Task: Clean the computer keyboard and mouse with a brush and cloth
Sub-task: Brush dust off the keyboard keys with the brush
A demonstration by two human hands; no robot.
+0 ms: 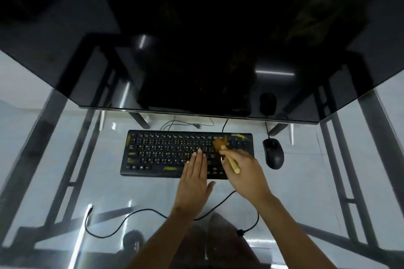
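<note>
A black keyboard [161, 153] with yellow marks lies on a glass desk [109, 192]. My right hand [244, 170] is closed around the wooden handle of a brush [225, 153], whose brown bristles touch the keys at the keyboard's right part. My left hand [194, 177] lies flat with fingers together on the keyboard's lower middle keys. A black mouse [273, 156] sits to the right of the keyboard, untouched. No cloth is visible.
A large dark monitor [196, 50] overhangs the back of the desk. A loose black cable [135, 214] snakes across the glass near the front edge. Thin cables [185, 123] run behind the keyboard. The desk's metal frame shows through the glass.
</note>
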